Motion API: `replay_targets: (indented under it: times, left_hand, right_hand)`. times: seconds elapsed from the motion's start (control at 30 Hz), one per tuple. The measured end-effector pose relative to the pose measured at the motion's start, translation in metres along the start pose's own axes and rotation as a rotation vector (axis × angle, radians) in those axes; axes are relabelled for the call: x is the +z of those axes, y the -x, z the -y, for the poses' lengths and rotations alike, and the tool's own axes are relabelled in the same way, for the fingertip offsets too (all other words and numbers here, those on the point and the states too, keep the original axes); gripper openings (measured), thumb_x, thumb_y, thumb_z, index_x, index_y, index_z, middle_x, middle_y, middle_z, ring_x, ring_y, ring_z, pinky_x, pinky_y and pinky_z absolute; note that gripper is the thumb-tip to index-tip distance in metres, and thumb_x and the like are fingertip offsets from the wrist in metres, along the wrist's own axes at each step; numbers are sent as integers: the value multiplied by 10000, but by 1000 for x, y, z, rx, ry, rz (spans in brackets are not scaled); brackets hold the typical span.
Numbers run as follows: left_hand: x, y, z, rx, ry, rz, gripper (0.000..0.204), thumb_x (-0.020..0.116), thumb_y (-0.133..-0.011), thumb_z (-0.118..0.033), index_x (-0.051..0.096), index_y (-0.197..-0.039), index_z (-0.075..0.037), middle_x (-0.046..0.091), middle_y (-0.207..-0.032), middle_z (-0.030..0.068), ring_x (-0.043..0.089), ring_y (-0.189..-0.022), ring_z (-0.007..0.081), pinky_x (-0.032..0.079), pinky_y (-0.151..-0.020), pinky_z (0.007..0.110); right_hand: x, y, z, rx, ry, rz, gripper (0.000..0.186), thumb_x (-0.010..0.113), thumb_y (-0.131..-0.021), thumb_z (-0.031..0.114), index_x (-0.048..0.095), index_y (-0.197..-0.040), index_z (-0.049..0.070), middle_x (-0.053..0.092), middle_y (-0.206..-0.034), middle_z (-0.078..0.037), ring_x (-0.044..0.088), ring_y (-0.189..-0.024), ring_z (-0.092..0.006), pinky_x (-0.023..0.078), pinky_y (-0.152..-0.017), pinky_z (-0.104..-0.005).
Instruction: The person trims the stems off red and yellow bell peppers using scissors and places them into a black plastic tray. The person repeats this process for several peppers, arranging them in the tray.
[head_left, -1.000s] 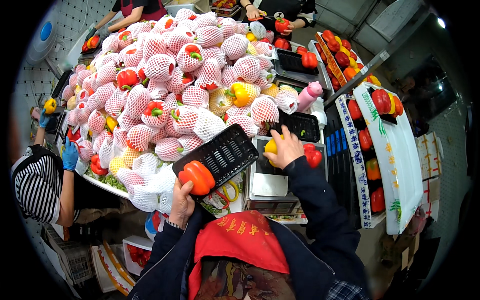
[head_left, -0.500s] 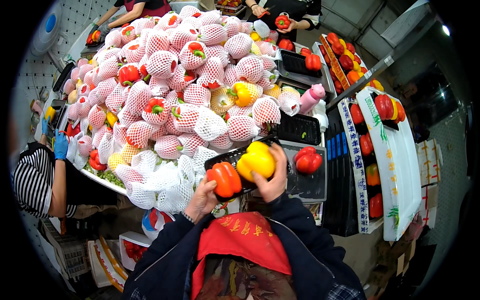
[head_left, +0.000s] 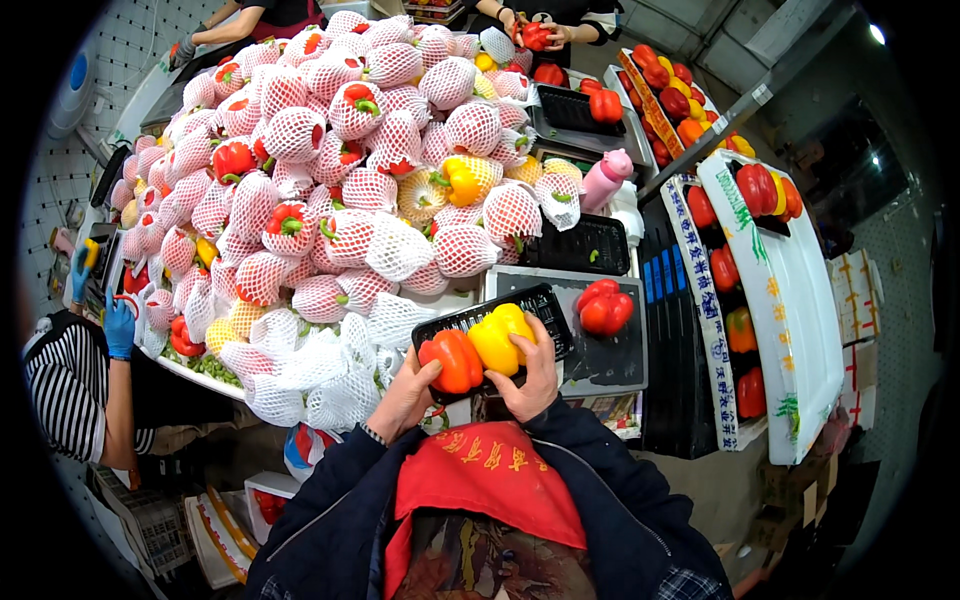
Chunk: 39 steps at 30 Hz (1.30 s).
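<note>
In front of my chest I hold a black plastic tray point(head_left: 548, 308) tilted slightly. An orange-red bell pepper point(head_left: 452, 362) lies in its left end, and a yellow bell pepper point(head_left: 497, 338) sits beside it. My left hand point(head_left: 402, 400) grips the tray's left end, its thumb by the orange-red pepper. Wrapped round the right side of the yellow pepper is my right hand point(head_left: 532, 375), thumb on the near side. To the right, a red bell pepper point(head_left: 604, 307) rests on a grey scale platform point(head_left: 610, 365).
A big heap of net-wrapped peppers point(head_left: 370, 240) covers the table. Right of it stand a pink bottle point(head_left: 606, 180), an empty black tray point(head_left: 580, 248), stacked black trays point(head_left: 665, 340) and a white foam box point(head_left: 790, 330). Gloved hands of a co-worker point(head_left: 120, 325) work at left; others work opposite.
The yellow pepper has gone down into the tray beside the orange-red one, my right hand still on it. The view has shifted a little; the far co-worker's hands have moved with a red pepper.
</note>
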<state>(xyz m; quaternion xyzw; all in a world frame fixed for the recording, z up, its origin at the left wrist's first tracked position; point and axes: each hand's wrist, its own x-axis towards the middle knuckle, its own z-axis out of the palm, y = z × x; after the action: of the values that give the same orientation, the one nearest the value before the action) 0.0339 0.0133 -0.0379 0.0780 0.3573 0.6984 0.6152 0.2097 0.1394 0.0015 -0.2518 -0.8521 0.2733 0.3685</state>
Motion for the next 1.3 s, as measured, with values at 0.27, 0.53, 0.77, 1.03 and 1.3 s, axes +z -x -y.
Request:
replay_targets:
  times: [0.27,0.53,0.77,1.03,1.3]
  left_hand:
    - [1,0,2,56,-58,-99,579,708,-891,-153,412,-1381,-66,546,-1339,87,542,-1245,213,424,-1087,398]
    - [-9,1,2,14,82,-17,601,703,-877,-171,405,-1388,-61,557,-1331,92,572,-1229,243,469,-1060,426]
    - [-4,0,-1,29,65,-16,572,696,-875,-164,431,-1370,-58,560,-1331,93,563,-1238,240,446,-1080,422]
    - [-8,-5,2,16,53,-17,551,676,-883,-139,430,-1368,-54,560,-1338,91,544,-1256,231,417,-1101,405]
    - [0,-11,-1,22,-35,-13,558,677,-895,-128,413,-1377,-32,553,-1345,105,536,-1263,224,411,-1102,394]
  right_hand:
    - [-19,-8,9,-50,-10,79,579,770,-744,97,555,-1276,19,455,-1425,-270,467,-1291,-452,374,-1093,-482]
    - [-87,-56,-53,125,569,-116,588,775,-777,227,569,-1289,25,466,-1392,-261,451,-1258,-456,381,-1058,-505]
    - [-115,-70,-84,598,533,257,790,794,-764,416,494,-1412,78,527,-1339,-243,588,-1129,-394,480,-988,-442]
    - [-96,-33,-103,659,-1004,-152,484,574,-970,223,470,-1398,22,613,-1191,-126,627,-1081,-211,498,-950,-342]
    - [-58,-11,-80,510,-521,-26,536,540,-1005,326,445,-1432,17,564,-1304,-167,541,-1205,-202,409,-1038,-323]
